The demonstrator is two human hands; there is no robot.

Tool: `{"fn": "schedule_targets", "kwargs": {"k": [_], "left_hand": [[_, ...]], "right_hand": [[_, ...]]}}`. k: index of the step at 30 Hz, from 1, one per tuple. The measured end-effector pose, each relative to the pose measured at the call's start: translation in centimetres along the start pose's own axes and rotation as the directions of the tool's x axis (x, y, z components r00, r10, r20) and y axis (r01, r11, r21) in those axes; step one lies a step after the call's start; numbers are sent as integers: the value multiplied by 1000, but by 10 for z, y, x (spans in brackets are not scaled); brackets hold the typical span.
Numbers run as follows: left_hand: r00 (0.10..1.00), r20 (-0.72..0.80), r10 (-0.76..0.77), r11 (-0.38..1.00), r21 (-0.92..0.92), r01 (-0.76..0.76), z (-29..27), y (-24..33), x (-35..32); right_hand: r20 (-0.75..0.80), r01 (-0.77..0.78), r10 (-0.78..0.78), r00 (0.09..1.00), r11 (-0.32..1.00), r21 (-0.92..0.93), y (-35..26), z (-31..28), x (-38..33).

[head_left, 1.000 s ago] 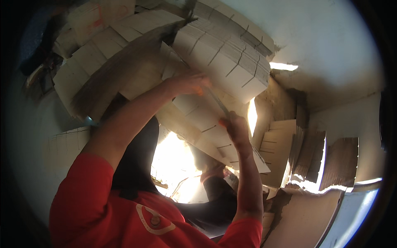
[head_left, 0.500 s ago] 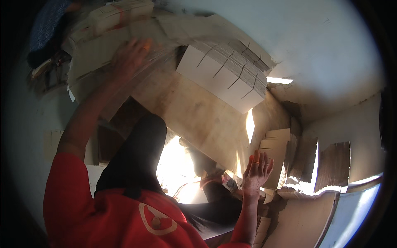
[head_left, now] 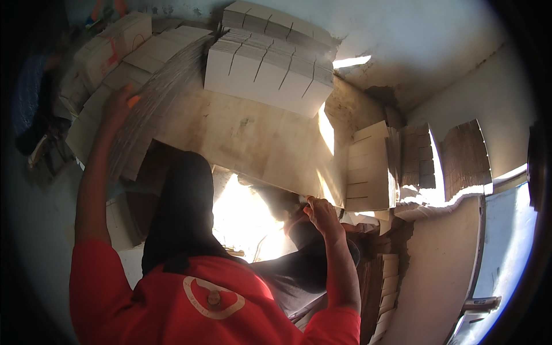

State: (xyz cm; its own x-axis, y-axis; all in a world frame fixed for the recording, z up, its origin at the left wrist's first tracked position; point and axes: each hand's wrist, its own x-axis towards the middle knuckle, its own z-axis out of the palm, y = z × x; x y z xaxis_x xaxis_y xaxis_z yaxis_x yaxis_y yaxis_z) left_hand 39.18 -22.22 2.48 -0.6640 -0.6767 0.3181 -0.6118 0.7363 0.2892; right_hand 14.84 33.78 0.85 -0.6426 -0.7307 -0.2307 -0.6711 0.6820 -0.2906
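My left hand [head_left: 119, 103] is at the left side of a long, leaning row of flat cardboard sheets [head_left: 161, 86]. Its fingers are dark and blurred, so their grip is unclear. Near the front edge of the wooden table [head_left: 247, 126], above my bent leg, my right hand [head_left: 323, 217] has its fingers curled together; whatever they hold, if anything, is hidden. Toward the back of the table stands a thick stack of slotted cardboard pieces [head_left: 267, 72], with a second slotted stack [head_left: 276, 26] behind it.
More slotted cardboard [head_left: 368, 167] stands upright to the right, beside brown corrugated stacks [head_left: 467, 155] in bright sunlight. A cardboard bundle with a red mark [head_left: 115, 49] lies at the far left. Part of another person [head_left: 29, 95] shows at the left edge.
My view has turned, shifting the stacks leftward and up. My left hand has moved from over the cardboard to its left side. My right hand, earlier spread, has curled and come toward the table edge.
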Motion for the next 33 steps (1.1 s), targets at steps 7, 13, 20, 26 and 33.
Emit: {"fn": "schedule_targets", "kwargs": {"k": [7, 13, 20, 26, 33], "left_hand": [[977, -175, -122, 982, -163, 94, -72, -14, -143], [675, -406, -617, 777, -179, 603, -122, -101, -314], [-164, -145, -976, -11, -718, 696, -48, -152, -484], [-158, 374, -914, -406, -853, 327, 45, -109, -508], [89, 519, -850, -478, -832, 280, 51, -80, -421]], "right_hand": [[-35, 181, -179, 983, 980, 84, 7, 13, -8], [60, 169, -181, 982, 970, 174, -30, -7, 2], [-300, 384, -337, 893, 916, 114, -70, 13, 43], [-261, 715, -688, 677, 533, 451, -275, 38, 48], [278, 660, -778, 564, 627, 413, -440, 186, 97]]}}
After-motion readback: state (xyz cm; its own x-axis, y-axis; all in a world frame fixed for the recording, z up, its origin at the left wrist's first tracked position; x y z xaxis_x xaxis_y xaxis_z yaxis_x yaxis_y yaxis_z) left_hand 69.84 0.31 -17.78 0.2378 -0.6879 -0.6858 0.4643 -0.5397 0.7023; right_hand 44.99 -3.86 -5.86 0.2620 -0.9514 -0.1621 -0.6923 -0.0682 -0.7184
